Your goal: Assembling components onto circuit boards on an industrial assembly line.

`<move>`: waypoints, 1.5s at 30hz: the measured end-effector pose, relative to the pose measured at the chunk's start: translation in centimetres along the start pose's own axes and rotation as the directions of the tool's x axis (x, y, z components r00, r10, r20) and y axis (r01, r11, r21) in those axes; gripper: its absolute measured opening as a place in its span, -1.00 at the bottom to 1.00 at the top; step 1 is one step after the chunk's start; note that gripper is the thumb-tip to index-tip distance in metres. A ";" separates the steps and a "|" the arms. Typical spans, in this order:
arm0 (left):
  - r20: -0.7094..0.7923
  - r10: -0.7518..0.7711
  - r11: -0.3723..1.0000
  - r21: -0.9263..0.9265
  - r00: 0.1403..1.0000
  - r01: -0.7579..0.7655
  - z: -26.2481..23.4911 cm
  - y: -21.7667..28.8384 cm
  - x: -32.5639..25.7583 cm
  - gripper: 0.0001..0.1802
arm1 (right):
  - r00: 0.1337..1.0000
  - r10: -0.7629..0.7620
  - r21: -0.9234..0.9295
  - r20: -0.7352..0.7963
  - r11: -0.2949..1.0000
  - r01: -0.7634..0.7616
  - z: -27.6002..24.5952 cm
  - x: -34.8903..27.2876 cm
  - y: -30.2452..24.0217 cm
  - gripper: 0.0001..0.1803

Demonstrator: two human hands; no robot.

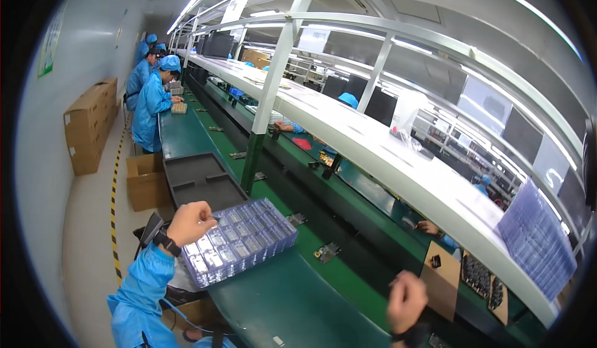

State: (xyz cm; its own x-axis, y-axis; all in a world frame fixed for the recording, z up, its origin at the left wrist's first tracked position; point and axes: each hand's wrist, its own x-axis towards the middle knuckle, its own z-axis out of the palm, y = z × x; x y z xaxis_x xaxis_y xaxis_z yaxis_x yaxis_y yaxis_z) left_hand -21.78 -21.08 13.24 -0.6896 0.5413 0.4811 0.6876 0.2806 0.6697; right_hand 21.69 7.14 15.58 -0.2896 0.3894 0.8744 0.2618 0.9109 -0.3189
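My left hand (pixel 191 222), in a blue sleeve with a black wristband, is over the left part of a stack of clear plastic compartment trays (pixel 249 231). Its fingers are pinched together, with a small dark bit at their tips that is too small to name. Small silvery parts lie in the tray's pockets. My right hand (pixel 407 301) is above the green line at the lower right, its fingers curled closed and somewhat blurred. Whatever it may hold is hidden. Small circuit boards (pixel 327 252) lie spaced along the green belt (pixel 311 227).
A black tray (pixel 202 180) sits beyond the stack. Right of the belt are a cardboard sheet (pixel 441 279) and black parts (pixel 479 276). A green-and-white post (pixel 267 99) and long white shelf (pixel 373 140) stand over the line. Co-workers (pixel 152 105) sit along the left.
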 end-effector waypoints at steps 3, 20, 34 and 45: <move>0.196 0.098 0.863 -0.506 0.976 0.015 5.3 3.5 -1.2 -0.78 | 0.819 0.488 0.135 0.302 0.828 -0.544 4.5 -10.8 5.9 -0.67; 0.890 0.283 0.732 -0.442 0.359 0.519 36.4 9.6 -10.9 -0.79 | 0.883 0.366 -0.139 0.293 0.931 -0.339 7.9 -17.8 4.0 -0.74; 0.758 0.385 0.561 -0.645 0.526 0.519 36.5 10.6 -10.8 -0.68 | 0.907 0.382 -0.017 0.175 0.923 -0.385 6.8 -15.3 2.9 -0.82; 0.244 0.070 0.937 0.316 0.967 -0.147 43.0 14.2 -4.1 -0.23 | 0.641 0.762 0.122 0.089 0.630 -0.767 6.3 -15.7 4.4 -0.76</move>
State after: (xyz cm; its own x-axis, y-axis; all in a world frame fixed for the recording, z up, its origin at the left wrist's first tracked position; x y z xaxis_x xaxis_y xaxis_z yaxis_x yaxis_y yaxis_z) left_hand 0.61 14.79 -3.52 -0.5634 0.7368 0.3737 0.8179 0.4337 0.3780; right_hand 21.60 5.91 -1.86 -0.0682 0.9563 0.2845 0.2744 0.2921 -0.9162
